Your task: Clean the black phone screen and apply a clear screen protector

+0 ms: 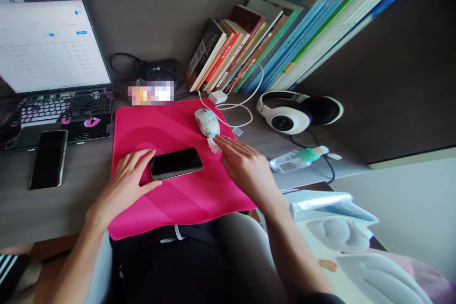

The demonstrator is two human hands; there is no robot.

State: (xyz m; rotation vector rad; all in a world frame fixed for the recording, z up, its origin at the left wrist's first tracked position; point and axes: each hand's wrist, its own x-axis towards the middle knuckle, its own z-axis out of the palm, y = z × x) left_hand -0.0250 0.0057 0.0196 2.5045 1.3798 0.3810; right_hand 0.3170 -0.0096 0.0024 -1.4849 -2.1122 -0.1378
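Note:
A black-screened smartphone [177,163] lies face up on the pink desk mat [171,118]. My left hand [130,178] is at its left end, fingertips at the far corner and thumb at the near edge, gripping it where it lies. My right hand [247,166] is to the right of the phone, over the mat, with its fingers pressed together. At its fingertips is a small crumpled white tissue [214,146], which they pinch. Just beyond the tissue sits a light-blue patterned computer mouse [207,122].
An open laptop [57,57] and a second phone [49,159] occupy the left. Books [249,47] line the back, with a white charger [217,97] and looping cable before them. Headphones [285,116] and a clear spray bottle [288,161] stand and lie at right.

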